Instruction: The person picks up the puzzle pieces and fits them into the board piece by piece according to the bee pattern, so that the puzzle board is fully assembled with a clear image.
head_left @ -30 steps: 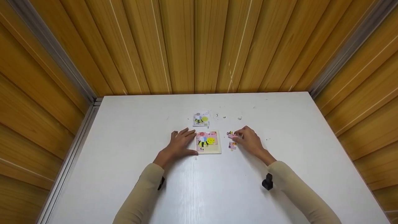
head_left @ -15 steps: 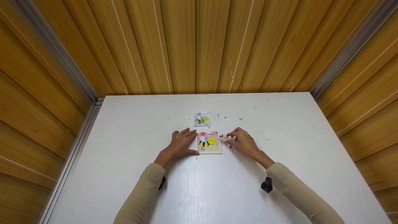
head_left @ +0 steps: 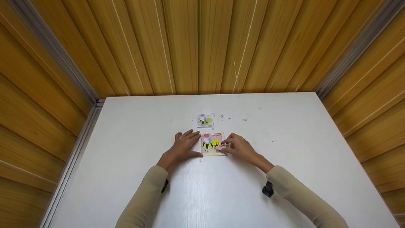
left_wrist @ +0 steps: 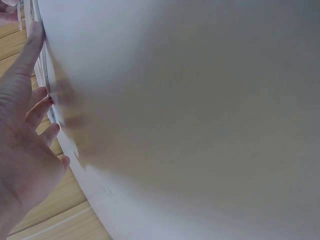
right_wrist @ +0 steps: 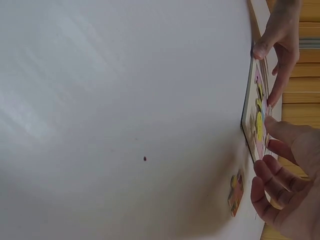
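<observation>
A square wooden jigsaw puzzle board with a bee picture lies on the white table; its lower right part shows bare wood. Along its left side rests my left hand, fingers spread, thumb at the near left corner. My right hand pinches a pink puzzle piece between thumb and fingers, over the right part of the board. The fingers partly cover that piece. Another loose puzzle piece lies on the table beside the board in the right wrist view; in the head view the right hand hides it.
Behind the board lies a small card with the same bee picture. Small dark marks dot the white table around there. Wood-patterned walls stand at the table's back and sides.
My right hand has carried the pinched puzzle piece leftward, from the table right of the board to over the board. The left hand has stayed at the board's left side.
</observation>
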